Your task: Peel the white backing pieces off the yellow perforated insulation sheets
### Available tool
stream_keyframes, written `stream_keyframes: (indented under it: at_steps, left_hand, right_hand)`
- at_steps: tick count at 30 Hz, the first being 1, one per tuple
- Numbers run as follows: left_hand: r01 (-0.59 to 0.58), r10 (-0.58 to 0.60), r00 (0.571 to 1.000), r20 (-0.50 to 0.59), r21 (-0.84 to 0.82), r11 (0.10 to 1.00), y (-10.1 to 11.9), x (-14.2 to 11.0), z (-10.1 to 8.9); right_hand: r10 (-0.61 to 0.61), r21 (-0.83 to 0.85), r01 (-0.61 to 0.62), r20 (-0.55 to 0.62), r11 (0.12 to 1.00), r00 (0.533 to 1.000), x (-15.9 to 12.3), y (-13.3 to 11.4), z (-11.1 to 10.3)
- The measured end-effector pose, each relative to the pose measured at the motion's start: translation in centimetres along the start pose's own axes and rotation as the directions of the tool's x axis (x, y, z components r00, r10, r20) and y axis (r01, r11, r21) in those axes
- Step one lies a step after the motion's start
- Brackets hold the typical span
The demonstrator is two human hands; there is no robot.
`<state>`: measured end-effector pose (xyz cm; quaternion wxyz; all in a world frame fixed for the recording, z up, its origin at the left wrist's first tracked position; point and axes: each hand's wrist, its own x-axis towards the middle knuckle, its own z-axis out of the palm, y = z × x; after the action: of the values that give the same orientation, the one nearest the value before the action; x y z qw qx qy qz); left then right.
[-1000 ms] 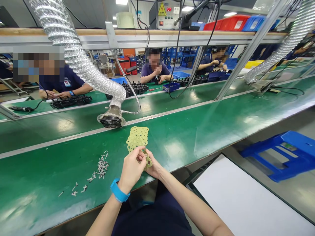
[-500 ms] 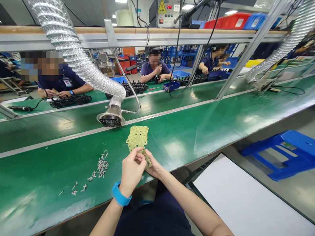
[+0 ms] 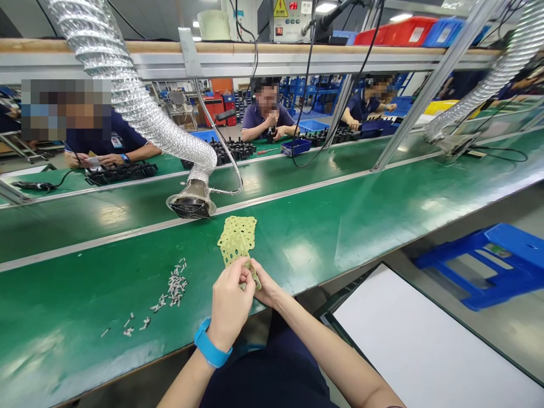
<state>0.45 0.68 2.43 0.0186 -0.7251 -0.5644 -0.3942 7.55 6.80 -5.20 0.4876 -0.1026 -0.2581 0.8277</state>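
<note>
My right hand point(image 3: 266, 287) is closed on the edge of a yellow-green perforated sheet point(image 3: 233, 248), which stands tilted above the bench. My left hand point(image 3: 232, 294), with a blue band at the wrist, pinches against the near face of that sheet; whatever its fingertips hold is hidden. Behind it, more yellow-green perforated sheet point(image 3: 240, 224) lies flat on the green bench. To the left, small grey metal-looking pieces point(image 3: 175, 286) are heaped, with several strays nearer the front edge.
A silver duct point(image 3: 148, 119) ends in a fan hood point(image 3: 193, 201) above the bench, beyond the sheets. At right are a white board point(image 3: 425, 334) and a blue stool point(image 3: 488, 260). Co-workers sit across the line, near black parts point(image 3: 121, 173).
My left hand has shifted slightly, its fingers turning in toward the sheet and its wrist a little lower. My right hand and the sheet keep nearly the same place.
</note>
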Motion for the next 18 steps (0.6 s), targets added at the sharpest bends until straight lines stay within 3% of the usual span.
stream_keyframes:
  at_steps: [7, 12, 18]
  left_hand:
    - [-0.045, 0.045, 0.999, 0.001, 0.005, 0.999, 0.3, -0.8, 0.1]
    - [0.083, -0.076, 0.996, 0.049, -0.154, 0.985, -0.2, -0.5, 0.0]
    - [0.222, -0.178, 0.972, 0.152, -0.357, 0.907, -1.6, 0.7, 0.4]
  right_hand:
    - [-0.007, -0.004, 0.007, 0.005, 1.000, 1.000, -0.2, -0.3, 0.4]
    - [0.037, -0.028, -0.036, 0.031, 0.999, 0.999, 0.0, -0.2, 0.0]
    - [0.060, -0.030, -0.058, 0.051, 0.998, 0.997, 0.4, 0.1, -0.5]
